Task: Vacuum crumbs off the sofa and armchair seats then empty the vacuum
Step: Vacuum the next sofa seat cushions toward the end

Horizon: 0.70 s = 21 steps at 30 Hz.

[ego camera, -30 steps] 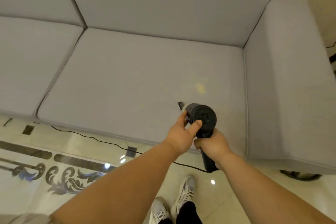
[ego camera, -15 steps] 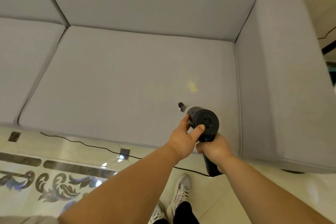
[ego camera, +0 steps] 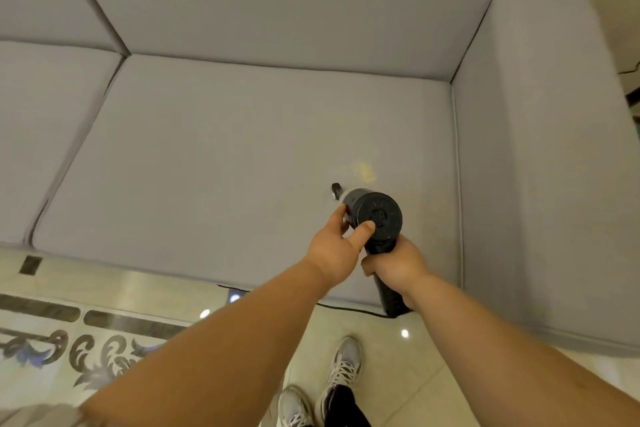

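Vacuum (ego camera: 375, 217): black, stubby, seemingly cylindrical.

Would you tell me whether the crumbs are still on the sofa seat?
Still on: a yellowish patch of crumbs lies on the sofa seat, just beyond the vacuum nozzle.

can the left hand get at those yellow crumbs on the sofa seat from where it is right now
Probably yes. The yellow crumbs lie bare on the seat cushion, just beyond the vacuum, with nothing over them. But the left hand is curled round the vacuum's body and would have to let go first.
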Tool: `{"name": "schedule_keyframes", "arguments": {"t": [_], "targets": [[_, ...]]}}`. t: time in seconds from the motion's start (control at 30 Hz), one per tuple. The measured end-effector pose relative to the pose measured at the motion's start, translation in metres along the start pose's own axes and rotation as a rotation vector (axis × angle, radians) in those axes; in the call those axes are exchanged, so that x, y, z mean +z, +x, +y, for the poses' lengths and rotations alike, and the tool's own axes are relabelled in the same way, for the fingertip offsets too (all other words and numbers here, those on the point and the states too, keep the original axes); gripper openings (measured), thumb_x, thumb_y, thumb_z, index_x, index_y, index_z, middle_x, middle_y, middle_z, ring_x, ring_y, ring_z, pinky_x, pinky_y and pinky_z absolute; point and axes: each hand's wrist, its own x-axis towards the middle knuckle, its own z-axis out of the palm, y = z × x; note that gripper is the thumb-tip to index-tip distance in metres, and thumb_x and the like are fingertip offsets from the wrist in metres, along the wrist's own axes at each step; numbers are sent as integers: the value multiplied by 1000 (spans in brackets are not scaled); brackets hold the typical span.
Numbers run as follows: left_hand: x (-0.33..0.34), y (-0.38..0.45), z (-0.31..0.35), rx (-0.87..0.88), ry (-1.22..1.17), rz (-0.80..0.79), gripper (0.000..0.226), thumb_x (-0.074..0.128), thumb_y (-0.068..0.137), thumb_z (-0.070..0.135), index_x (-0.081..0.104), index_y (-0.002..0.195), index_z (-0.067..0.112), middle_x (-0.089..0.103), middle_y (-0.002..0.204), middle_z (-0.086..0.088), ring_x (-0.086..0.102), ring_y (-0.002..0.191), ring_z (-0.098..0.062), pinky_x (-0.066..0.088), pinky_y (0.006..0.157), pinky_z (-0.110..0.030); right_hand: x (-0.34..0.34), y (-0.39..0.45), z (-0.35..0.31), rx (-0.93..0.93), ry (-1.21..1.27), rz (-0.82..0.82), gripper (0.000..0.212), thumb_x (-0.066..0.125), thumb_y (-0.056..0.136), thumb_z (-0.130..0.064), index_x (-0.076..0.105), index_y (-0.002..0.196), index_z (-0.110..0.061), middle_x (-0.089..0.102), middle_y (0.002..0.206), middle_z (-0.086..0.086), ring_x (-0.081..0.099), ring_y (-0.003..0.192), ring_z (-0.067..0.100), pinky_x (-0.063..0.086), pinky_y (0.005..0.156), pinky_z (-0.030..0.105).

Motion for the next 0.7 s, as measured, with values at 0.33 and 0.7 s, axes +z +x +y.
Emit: {"name": "schedule_keyframes", "arguments": {"t": [0.33,0.7], "targets": [[15,-18,9,5,-20,-19,71,56,89,47,22,149,29,49,142,0,51,124,-24,38,107,-44,-19,-20,5,16,-72,72,29,71,64,-6,61,86,-22,66,78,5,62,74,25,47,63,31],[-20,13,8,-14,27,33,73,54,90,47,18,151,28,46,144,-1,50,126,-25,35,109,-44,7,17,-23,-8,-76,-30,31,70,68,-4,60,93,-17,63,83,4,58,76,23,44,62,30]]}}
